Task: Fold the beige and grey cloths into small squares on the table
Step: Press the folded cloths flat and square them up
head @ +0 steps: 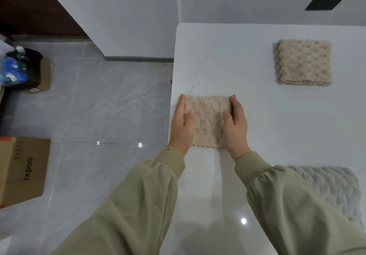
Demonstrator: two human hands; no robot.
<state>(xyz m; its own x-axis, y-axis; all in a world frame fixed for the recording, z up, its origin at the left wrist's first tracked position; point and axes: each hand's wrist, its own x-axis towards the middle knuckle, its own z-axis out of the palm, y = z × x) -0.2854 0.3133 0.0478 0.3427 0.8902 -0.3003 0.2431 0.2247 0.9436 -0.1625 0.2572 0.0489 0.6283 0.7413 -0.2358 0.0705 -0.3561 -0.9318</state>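
Note:
A small folded beige cloth [208, 122] lies near the left edge of the white table [257, 116]. My left hand [182, 124] holds its left side, thumb on top and fingers along the edge. My right hand [235, 124] holds its right side the same way. A stack of folded beige cloths [304, 62] sits at the far right of the table. A grey cloth [334, 187] lies flat at the near right, partly under my right sleeve.
The table's left edge runs just beside my left hand, with grey floor tiles below. A cardboard box [21, 171] stands on the floor at left, and a bin with bottles [21, 68] at far left. A white wall backs the table.

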